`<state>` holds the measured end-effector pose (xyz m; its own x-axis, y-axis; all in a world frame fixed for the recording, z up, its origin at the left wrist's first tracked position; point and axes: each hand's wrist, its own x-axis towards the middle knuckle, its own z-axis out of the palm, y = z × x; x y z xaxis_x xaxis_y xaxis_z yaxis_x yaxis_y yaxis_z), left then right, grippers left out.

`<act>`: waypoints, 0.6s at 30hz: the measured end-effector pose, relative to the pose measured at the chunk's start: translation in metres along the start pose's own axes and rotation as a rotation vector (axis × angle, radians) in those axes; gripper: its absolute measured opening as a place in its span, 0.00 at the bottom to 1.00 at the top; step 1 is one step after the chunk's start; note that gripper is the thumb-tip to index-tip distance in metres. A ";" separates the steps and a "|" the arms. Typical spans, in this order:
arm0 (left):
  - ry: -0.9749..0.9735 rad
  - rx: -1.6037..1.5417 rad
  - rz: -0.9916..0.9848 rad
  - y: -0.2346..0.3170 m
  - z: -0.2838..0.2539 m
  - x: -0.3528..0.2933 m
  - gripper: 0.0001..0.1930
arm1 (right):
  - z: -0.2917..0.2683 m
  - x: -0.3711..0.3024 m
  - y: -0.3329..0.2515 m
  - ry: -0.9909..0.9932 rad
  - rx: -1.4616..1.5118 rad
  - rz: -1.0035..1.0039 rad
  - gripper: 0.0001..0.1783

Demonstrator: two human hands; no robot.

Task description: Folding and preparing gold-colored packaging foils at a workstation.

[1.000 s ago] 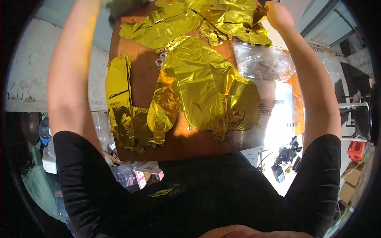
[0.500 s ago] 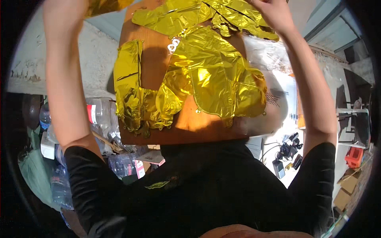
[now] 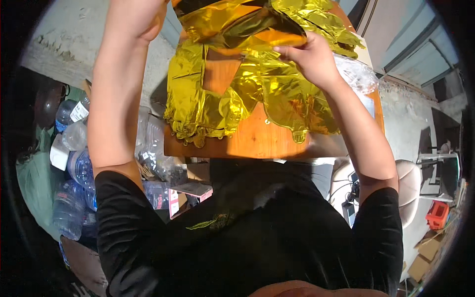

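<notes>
A flat, uninflated gold foil balloon [image 3: 237, 27] hangs above the table between my hands. My right hand [image 3: 316, 57] pinches its right end, with the thumb stretched along the lower edge. At the top edge, my left hand [image 3: 141, 17] is partly cut off by the picture; it is closed at the balloon's upper left end, and its fingertips are hidden. Beneath lie more flat gold foil balloons: one [image 3: 185, 94] on the left, another [image 3: 297, 106] nearer the middle, and crinkled foil [image 3: 324, 22] at the far right. The raised balloon covers part of them.
The wooden table [image 3: 252, 141] ends just before my body. Clear plastic wrapping [image 3: 356, 74] lies at its right side. Several plastic bottles [image 3: 69, 208] crowd the floor at left. A pale padded seat [image 3: 408, 190] and a red crate [image 3: 437, 215] stand at right.
My left hand has come right, bringing the raised balloon over the table. My right hand has moved nearer and now grips its right end. The whole view has shifted slightly.
</notes>
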<state>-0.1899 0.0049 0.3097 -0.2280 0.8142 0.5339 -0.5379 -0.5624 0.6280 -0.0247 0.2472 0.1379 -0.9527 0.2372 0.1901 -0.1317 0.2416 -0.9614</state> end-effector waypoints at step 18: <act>0.156 0.852 0.131 0.038 0.034 -0.009 0.08 | 0.031 -0.055 -0.002 -0.426 0.054 0.200 0.15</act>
<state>-0.1808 -0.0289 0.3476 -0.3871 0.7109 0.5871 0.2758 -0.5183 0.8095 0.0195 0.2048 0.1234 -0.9869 -0.1356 -0.0873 0.0624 0.1782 -0.9820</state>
